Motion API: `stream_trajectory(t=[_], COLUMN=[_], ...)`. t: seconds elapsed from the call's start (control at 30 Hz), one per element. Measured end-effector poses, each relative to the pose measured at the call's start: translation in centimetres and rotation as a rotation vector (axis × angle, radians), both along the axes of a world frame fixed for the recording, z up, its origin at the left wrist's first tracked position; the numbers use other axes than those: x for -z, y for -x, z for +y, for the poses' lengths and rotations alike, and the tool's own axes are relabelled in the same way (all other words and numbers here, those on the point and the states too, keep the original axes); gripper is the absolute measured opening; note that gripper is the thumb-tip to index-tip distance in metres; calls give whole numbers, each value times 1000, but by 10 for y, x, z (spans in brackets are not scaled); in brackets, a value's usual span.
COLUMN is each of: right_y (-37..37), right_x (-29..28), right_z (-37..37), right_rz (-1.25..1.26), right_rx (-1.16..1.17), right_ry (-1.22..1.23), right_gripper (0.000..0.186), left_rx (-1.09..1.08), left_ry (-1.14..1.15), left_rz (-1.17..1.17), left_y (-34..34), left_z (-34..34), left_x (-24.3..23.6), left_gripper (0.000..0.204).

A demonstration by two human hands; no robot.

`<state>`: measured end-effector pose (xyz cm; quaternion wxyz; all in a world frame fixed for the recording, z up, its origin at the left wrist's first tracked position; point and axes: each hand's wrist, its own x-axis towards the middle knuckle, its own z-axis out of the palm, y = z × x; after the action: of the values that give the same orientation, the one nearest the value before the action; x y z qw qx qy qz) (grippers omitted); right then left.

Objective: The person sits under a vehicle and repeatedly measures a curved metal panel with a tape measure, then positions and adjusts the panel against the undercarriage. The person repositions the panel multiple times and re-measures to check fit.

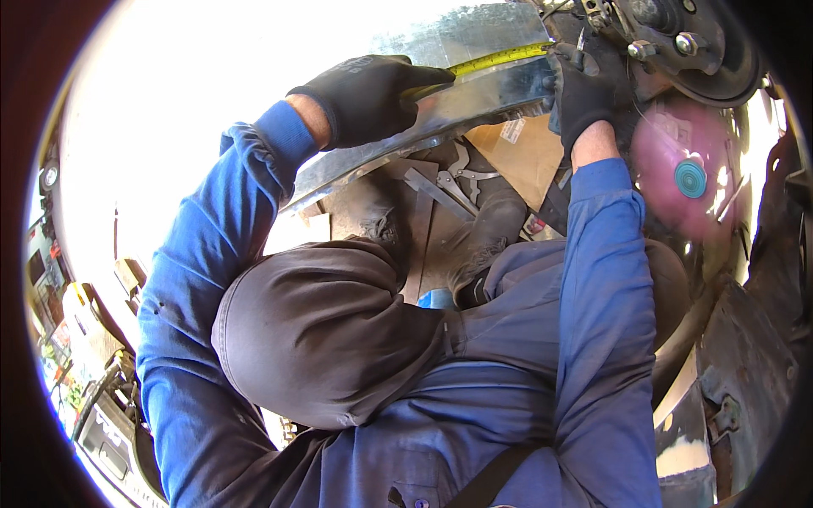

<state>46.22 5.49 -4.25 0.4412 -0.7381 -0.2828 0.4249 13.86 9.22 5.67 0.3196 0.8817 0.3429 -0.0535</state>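
A yellow tape measure (500, 59) is stretched across a curved, shiny sheet-metal panel (483, 25) at the top of the view. My left hand (368, 97), in a black glove, closes on the left end of the yellow blade. At the blade's other end my right hand (590, 93), gloved too, is closed by the panel's right edge. A slim pointed tool (579, 42) sticks up from its fingers, its kind not clear. A small teal part shows beside the right palm; whether it is the tape's case I cannot tell.
Locking pliers (457, 182) and metal strips lie on the floor between my boots, beside a piece of cardboard (525, 157). A bolted hub or brake part (677, 42) sits at upper right, above a pink round object (682, 169). Rusty, dark metal (745, 364) stands at right.
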Motion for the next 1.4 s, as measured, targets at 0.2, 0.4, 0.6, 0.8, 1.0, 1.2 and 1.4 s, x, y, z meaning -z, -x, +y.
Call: stream_trajectory(t=[0.2,0.4,0.6,0.8,1.0,1.2,1.4], right_y=[0,10,24,45,51,33,23], right_x=[8,-2,-9,-36,-44,-19,-4], right_z=[9,10,9,13,16,19,22], right_rz=[-337,-319,-159,-152,-97,-70,-122], right_rx=[-74,7,93,232,251,192,161], right_ry=[124,172,0,76,70,125,146], right_gripper=[33,32,26,25,24,23,24], left_rx=[-7,-66,-77,-12,-23,-53,-38], left_ry=[-24,37,-12,-165,-141,-153,-159], left_rz=[-91,-55,21,66,83,66,70], left_y=[10,22,36,41,40,37,39], left_z=[-3,-5,-24,-14,-29,-38,-37], left_x=[4,-3,-6,0,-2,7,9], left_gripper=[54,53,53,51,54,59,59])
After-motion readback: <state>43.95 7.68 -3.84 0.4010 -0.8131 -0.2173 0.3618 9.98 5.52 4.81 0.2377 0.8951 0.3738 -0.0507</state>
